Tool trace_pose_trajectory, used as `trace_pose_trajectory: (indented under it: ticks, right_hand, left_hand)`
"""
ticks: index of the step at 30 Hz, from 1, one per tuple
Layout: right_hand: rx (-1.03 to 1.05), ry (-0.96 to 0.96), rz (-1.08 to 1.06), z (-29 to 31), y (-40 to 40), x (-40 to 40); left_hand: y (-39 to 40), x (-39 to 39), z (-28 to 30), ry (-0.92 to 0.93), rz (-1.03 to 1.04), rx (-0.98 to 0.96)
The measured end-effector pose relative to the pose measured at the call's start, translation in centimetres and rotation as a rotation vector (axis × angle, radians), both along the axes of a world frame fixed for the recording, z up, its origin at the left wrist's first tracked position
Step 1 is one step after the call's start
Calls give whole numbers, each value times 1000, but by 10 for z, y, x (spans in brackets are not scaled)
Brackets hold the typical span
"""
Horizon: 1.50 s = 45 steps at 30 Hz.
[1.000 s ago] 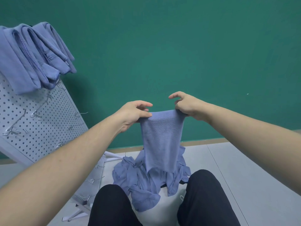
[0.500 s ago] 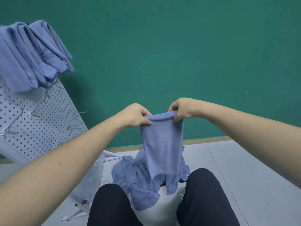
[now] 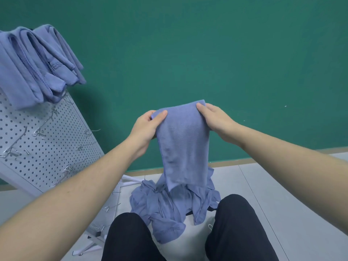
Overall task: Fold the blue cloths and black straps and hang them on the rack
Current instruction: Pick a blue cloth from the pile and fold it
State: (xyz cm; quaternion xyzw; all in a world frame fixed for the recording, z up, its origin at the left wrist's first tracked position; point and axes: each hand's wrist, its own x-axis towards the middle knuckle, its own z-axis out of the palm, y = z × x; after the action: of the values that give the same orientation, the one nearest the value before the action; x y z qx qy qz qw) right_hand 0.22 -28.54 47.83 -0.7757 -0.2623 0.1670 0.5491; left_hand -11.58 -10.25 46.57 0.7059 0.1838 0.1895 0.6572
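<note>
Both hands — left hand (image 3: 145, 127) and right hand (image 3: 216, 121) — are pinching the top corners of a folded blue cloth (image 3: 183, 146) hanging right of the rack (image 3: 47, 140), where several folded cloths (image 3: 33, 65) are already draped — a crumpled pile (image 3: 169, 208) is waiting below.

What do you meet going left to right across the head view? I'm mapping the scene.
Hung cloths → rack → left hand → held cloth → right hand.
</note>
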Motion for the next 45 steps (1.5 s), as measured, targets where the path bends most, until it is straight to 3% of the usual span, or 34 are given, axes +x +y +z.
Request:
trace_pose_trajectory:
  ticks: [2, 5, 11, 16, 19, 29, 33, 36, 38, 41, 43, 45]
  right_hand:
    - [-37, -171, -119, -2, 10, -6]
    - [32, -217, -192, -3, 22, -11]
    - [211, 100, -18, -1, 24, -11]
    - [223, 162, -46, -12, 23, -4]
    - [230, 192, -78, -13, 21, 0]
    - [-112, -172, -172, -19, 14, 10]
    - [-159, -332, -175, -19, 11, 7]
    - [-332, -519, -176, -18, 9, 3]
    - [-488, -633, -156, -18, 9, 4]
    - [-589, -644, -145, -21, 8, 9]
    - [-499, -571, -141, -25, 9, 11]
    - [-298, -450, -132, -26, 9, 11]
  left_hand:
    - [-7, 4, -1, -41, 102, 7]
    - [-20, 8, 0, -97, 202, 3]
    - [-26, 6, 8, -114, 196, -138]
    - [-22, 1, 5, 6, 5, -403]
    - [-20, -2, 2, -37, -18, -460]
    - [-9, -4, -14, -16, 96, 10]
    - [-6, -1, -20, -3, 101, 203]
    - [-2, 2, -25, -1, 176, 366]
    - [3, 2, -25, 67, 221, 473]
    - [7, 0, -28, 225, 216, 668]
    - [8, -2, -30, 213, 188, 556]
    - [9, -5, -33, 143, 127, 277]
